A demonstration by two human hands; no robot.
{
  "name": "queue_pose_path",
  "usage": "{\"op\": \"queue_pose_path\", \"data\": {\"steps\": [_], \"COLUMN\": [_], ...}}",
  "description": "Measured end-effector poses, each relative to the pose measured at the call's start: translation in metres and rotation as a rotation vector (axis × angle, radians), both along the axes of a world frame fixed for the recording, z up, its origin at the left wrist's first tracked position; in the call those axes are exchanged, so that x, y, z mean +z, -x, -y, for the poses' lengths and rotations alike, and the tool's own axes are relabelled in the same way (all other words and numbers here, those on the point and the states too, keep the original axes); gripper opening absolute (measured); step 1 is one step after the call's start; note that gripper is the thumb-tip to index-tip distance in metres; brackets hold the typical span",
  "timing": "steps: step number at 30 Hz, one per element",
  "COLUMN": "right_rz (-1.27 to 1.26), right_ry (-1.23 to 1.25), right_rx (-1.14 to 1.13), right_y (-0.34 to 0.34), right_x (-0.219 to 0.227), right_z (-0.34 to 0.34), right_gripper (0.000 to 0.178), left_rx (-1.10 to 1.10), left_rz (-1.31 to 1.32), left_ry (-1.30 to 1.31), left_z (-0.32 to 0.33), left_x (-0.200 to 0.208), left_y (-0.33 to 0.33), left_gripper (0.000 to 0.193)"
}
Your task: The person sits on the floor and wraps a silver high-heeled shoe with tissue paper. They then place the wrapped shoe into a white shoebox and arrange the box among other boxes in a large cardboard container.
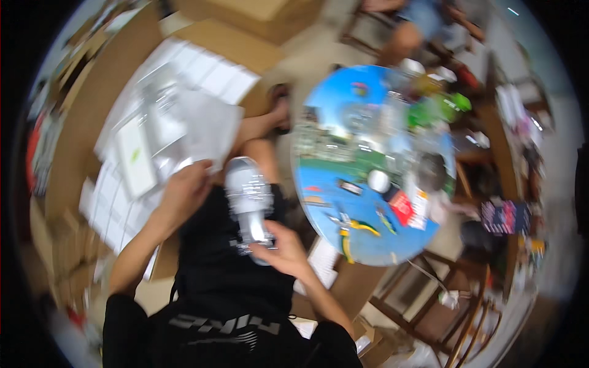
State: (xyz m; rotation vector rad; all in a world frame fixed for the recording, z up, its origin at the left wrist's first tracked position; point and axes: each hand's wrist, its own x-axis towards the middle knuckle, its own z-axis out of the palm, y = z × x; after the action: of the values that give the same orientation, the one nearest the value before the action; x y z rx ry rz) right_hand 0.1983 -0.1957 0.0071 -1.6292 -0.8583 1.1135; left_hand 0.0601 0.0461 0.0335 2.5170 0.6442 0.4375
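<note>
My right hand [280, 248] grips the lower, narrower end of a shiny white-and-silver object [248, 187] with a wide rounded top, held above my lap. Its surface glints as if wrapped in clear plastic; blur hides its exact kind. My left hand [186, 190] is closed, its fingertips at the lower edge of a translucent whitish plastic bag [211, 126]. Beside that bag lie crumpled clear plastic [164, 113] and a flat white box [136, 156] with a small green mark, all on an open carton with white divided sheets [211, 70].
To my right stands a round table [325, 165] with a colourful picture top. On it are yellow-handled pliers [345, 236], a red-and-white packet [402, 208] and several bottles. A wooden chair [429, 300] stands at the near right. Another person [411, 34] sits beyond the table.
</note>
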Motion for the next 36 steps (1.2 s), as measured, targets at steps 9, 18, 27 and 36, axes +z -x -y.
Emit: {"op": "queue_pose_path", "data": {"steps": [9, 18, 27, 36], "right_rz": [0.916, 0.832, 0.553, -0.250], "right_ry": [-0.014, 0.034, 0.000, 0.194], "right_rx": [0.021, 0.093, 0.026, -0.006], "right_y": [0.018, 0.025, 0.028, 0.020], "right_x": [-0.002, 0.003, 0.004, 0.012], "right_z": [0.017, 0.007, 0.015, 0.037], "right_gripper": [0.046, 0.048, 0.051, 0.053], "left_rx": [-0.001, 0.278, 0.613, -0.001], "left_rz": [-0.116, 0.170, 0.670, 0.130], "left_ry": [0.050, -0.128, -0.081, 0.423], "left_z": [0.019, -0.016, -0.090, -0.030], "left_x": [-0.059, -0.035, 0.090, -0.002], "left_y": [0.055, 0.051, -0.007, -0.001], "left_gripper": [0.029, 0.023, 0.008, 0.020]}}
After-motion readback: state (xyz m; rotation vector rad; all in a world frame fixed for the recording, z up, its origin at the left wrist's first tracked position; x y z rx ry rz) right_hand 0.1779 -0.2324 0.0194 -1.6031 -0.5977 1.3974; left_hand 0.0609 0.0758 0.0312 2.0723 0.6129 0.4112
